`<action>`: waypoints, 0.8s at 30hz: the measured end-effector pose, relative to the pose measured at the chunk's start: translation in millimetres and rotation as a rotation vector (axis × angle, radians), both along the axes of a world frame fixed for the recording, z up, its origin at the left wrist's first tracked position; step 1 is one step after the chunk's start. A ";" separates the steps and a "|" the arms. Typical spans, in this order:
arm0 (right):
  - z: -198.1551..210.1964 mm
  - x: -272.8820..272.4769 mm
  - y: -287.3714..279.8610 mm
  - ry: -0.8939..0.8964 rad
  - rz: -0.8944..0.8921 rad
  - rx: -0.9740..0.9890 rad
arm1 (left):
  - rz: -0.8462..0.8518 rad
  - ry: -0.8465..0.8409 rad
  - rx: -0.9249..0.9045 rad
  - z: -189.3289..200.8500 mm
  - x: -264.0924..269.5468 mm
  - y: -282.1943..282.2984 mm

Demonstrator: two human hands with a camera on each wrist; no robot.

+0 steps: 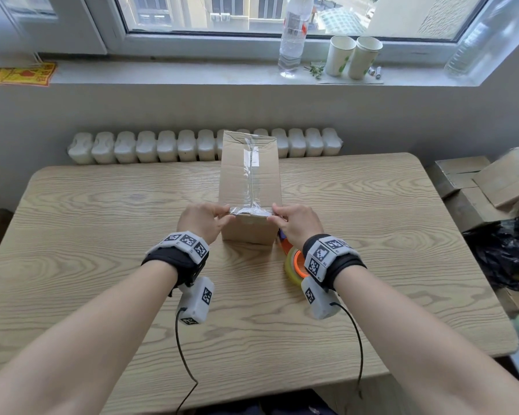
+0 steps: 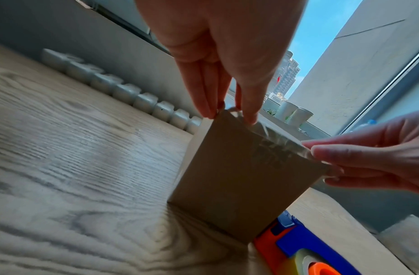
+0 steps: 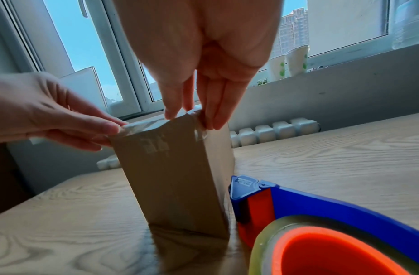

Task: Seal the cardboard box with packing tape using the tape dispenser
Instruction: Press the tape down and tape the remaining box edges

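A tall cardboard box [image 1: 249, 187] stands upright at the middle of the wooden table [image 1: 102, 235], with clear tape running down its top seam. A crinkled clear tape strip [image 1: 250, 211] lies across the box's near top edge. My left hand [image 1: 226, 215] pinches the strip's left end at the box corner [image 2: 229, 115]. My right hand [image 1: 274, 215] pinches its right end [image 3: 192, 119]. The blue and orange tape dispenser [image 1: 292, 263] lies on the table beside the box's right side, under my right wrist [image 3: 321, 204].
A white radiator [image 1: 150, 146] runs behind the table. On the window sill stand a plastic bottle [image 1: 294, 34] and two paper cups [image 1: 354, 55]. Stacked cardboard boxes [image 1: 492, 178] and a black bag [image 1: 504, 250] sit off the table's right edge.
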State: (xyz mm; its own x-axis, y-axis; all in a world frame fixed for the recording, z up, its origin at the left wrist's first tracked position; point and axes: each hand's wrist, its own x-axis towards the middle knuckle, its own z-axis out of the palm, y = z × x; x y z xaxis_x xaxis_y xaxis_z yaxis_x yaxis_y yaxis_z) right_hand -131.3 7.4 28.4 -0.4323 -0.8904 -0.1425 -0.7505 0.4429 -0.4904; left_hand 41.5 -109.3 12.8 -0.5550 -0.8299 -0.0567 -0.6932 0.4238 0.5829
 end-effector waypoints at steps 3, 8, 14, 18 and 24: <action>1.0 0.0 -1.5 0.177 0.103 0.081 | -0.013 -0.021 -0.066 -4.5 0.4 -1.1; 5.5 -0.2 -3.6 0.363 0.244 0.171 | -0.020 -0.041 -0.078 -4.6 -2.0 -1.6; 27.3 -21.0 -2.7 0.039 0.241 0.261 | -0.088 -0.026 0.012 10.9 6.4 -4.8; 21.6 -27.5 -9.1 0.093 0.314 0.291 | -0.139 -0.105 0.072 14.8 6.8 -12.7; 21.2 -24.6 -13.3 0.138 0.317 0.191 | -0.086 -0.115 0.125 14.7 -1.7 -17.3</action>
